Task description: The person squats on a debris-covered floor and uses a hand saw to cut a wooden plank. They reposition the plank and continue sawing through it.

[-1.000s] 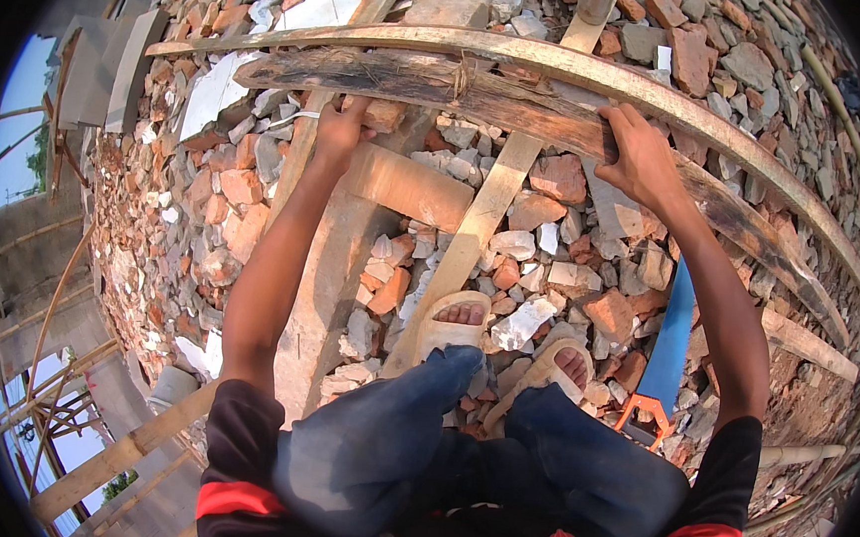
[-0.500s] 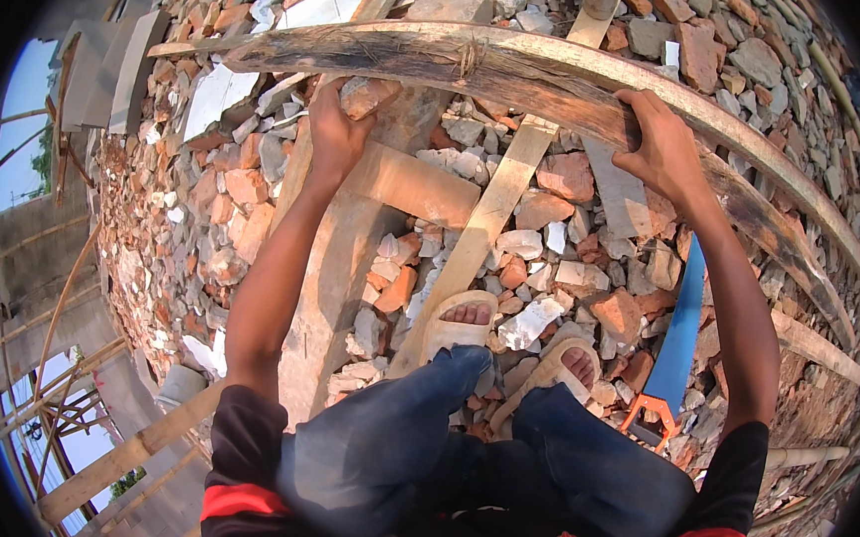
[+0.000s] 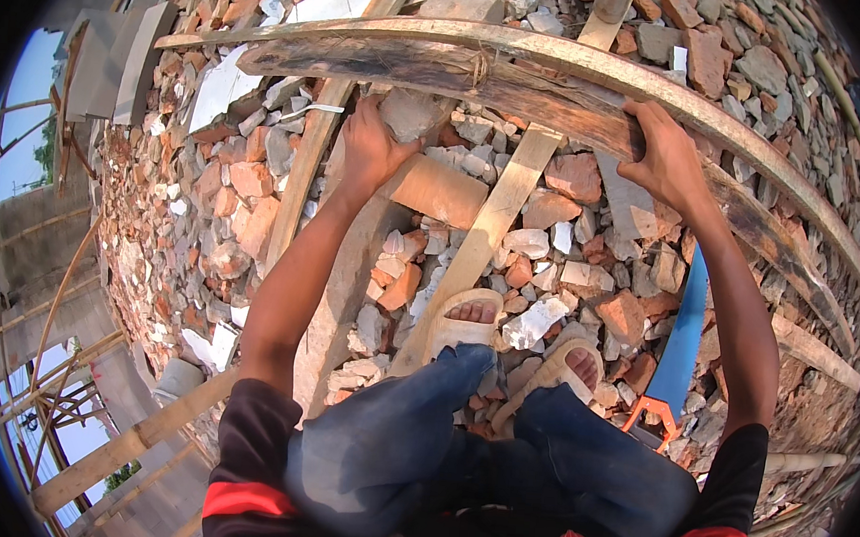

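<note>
My left hand (image 3: 370, 150) is closed on a grey chunk of rubble (image 3: 411, 115), thumb on its near side and fingers along its left. The chunk sits just below a dark, weathered wooden plank (image 3: 404, 64) that bows across the view. Farther right, my right hand (image 3: 665, 157) grips that plank, thumb below and fingers over its top edge. Behind the plank runs a longer, paler wooden batten (image 3: 555, 48). A handsaw (image 3: 683, 331) with a blue blade and orange handle lies on the rubble beside my right forearm.
Broken bricks and concrete cover the ground. A pale timber strip (image 3: 503, 199) slants between my feet and the plank, crossing near a short brownish board (image 3: 440, 191). Another wooden length (image 3: 307, 175) lies left. A grey bucket (image 3: 178, 381) and a bamboo pole (image 3: 128, 452) are lower left.
My left hand has moved right and slightly nearer with the chunk, which now shows a greyer face. A thin white strip shows left of that hand. My right hand stays on the plank.
</note>
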### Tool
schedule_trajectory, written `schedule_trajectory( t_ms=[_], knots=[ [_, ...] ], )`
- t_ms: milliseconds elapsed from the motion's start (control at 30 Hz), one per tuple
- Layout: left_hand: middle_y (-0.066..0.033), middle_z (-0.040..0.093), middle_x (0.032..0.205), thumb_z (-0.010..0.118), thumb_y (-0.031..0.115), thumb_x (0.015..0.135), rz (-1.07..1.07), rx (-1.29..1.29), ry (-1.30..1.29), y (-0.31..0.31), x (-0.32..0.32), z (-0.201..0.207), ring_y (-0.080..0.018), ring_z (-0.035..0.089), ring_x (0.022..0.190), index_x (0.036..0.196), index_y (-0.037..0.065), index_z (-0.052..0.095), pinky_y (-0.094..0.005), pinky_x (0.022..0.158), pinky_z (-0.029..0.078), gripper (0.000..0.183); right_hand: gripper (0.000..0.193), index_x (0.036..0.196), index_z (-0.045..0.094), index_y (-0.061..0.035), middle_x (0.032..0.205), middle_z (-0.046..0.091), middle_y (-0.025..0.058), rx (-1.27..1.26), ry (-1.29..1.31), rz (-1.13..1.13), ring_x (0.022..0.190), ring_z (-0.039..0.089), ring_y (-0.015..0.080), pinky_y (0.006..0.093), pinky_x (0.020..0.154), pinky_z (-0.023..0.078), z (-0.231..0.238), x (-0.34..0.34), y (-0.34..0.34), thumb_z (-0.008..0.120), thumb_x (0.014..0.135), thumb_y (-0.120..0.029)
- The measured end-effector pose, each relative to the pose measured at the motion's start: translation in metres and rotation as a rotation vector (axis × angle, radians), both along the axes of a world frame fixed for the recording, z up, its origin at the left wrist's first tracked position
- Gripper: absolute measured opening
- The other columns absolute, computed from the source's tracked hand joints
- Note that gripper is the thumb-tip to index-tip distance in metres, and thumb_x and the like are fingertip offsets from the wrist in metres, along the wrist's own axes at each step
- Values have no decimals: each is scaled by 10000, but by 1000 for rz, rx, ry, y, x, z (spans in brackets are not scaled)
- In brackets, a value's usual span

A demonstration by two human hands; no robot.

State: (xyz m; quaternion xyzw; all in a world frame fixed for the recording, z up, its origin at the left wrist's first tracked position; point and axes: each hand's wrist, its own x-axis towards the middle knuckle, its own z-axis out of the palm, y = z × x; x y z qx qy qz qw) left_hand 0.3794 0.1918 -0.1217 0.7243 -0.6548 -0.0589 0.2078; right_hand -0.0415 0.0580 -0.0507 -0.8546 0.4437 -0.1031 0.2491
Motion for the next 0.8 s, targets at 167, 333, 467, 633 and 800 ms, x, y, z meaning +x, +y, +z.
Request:
schedule_trajectory(
  t_ms=[167,333,467,633,800],
  knots=[
    [-294,557,1246,915,311,700,255,-201,43,1,5,-12,-464,543,1163,1315,-117,443,-545,1045,390,885,718,1309,550,-14,1158,602,167,-14,17,23,1043,623,411,479,875,525,-1,3,6,790,645,-144],
    [-283,660,1118,921,302,708,379,27,12,-15,21,-12,-459,640,1032,1276,-147,448,-491,983,484,865,679,1273,580,-32,1176,619,170,-9,70,26,1107,618,394,485,901,534,-3,7,17,842,655,-139],
    [-268,685,1097,915,325,689,277,-188,173,-3,29,-21,-455,643,1026,1235,-119,506,-509,992,444,814,723,1292,565,-25,1169,607,169,2,46,74,1081,613,396,487,920,511,-26,8,27,873,659,-188],
    [-251,636,1086,890,410,663,404,-75,57,11,25,-26,-441,568,1102,1179,-112,545,-534,1080,312,811,772,1299,567,-38,1185,606,161,20,57,58,1115,606,377,483,938,506,-29,14,37,927,668,-297],
    [-246,613,1140,883,430,655,447,8,-112,10,19,-26,-432,541,1150,1154,-112,568,-584,1083,279,802,744,1312,555,-43,1194,592,140,-26,62,67,1133,602,351,480,936,509,-33,7,42,903,707,-299]
  ],
)
